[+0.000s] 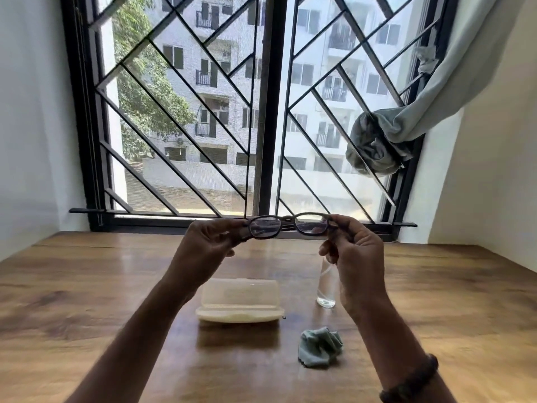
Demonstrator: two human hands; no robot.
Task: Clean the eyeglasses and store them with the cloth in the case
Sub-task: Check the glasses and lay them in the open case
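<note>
Head view: eyeglasses aloft between both hands, clear above table.

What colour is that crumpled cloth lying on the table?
Pale grey-green; the cloth shows best in the head view.

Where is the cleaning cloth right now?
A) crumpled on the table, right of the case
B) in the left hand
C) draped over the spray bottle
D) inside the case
A: the cloth lies crumpled on the table, near and to the right of the open case, while both hands hold the eyeglasses up.
</note>
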